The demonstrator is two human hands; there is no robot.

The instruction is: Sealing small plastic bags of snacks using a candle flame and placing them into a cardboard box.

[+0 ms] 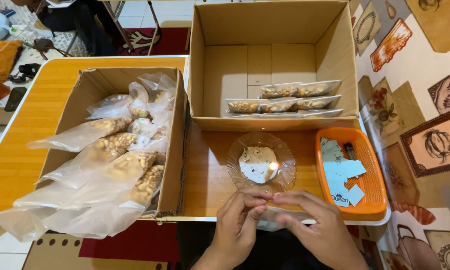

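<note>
A clear plastic bag, hard to make out, is being pinched at the near edge of the wooden surface. The left hand and right hand are meeting over it, fingers closed nearly tip to tip on its top edge. Just beyond, a clear glass dish is carrying a small flame. An orange basket of paper slips is sitting right; a sealed-packet box behind; a box of filled bags left.
</note>
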